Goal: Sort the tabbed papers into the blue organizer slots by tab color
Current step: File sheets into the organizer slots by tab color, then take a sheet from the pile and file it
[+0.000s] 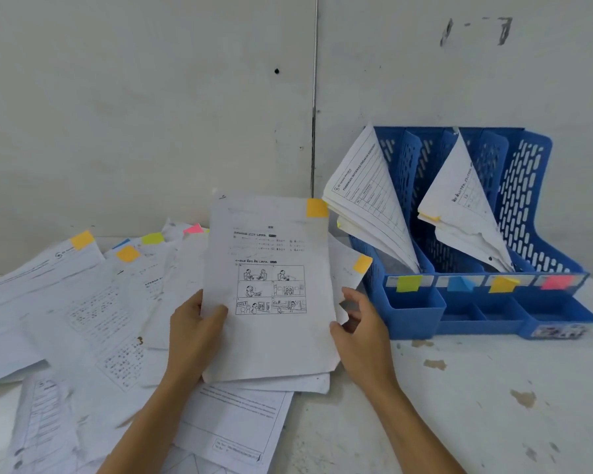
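Held sheet: a white worksheet (271, 285) with comic panels printed on it is lifted above the pile, in front of me and just left of the organizer.
Its tab: an orange tab (317, 208) is stuck on the top right corner.
Left hand: the left hand (196, 333) grips the sheet's left edge, with the thumb lying across the front.
Right hand: the right hand (360, 330) pinches the right edge, thumb on the front and fingers curled in behind.
Sheet behind: a second sheet (348, 265) shows past the right edge of the held one, with its own orange tab (362, 264) near the organizer's corner.
Organizer: the blue organizer (528, 186) stands on the right against the wall, its upright slots side by side.
Slot labels: along the front run a yellow-green label (408, 283), a blue label (459, 283), an orange label (502, 284) and a pink label (558, 282).
Filed papers: one leaning stack (367, 200) sits at the yellow-green end; a smaller stack (466, 213) sits above the orange label.
Loose pile: the unsorted papers (93, 313) are spread across the left of the table, showing orange, yellow-green, blue and pink tabs.
Table: the white tabletop (459, 398) has chipped patches of paint.
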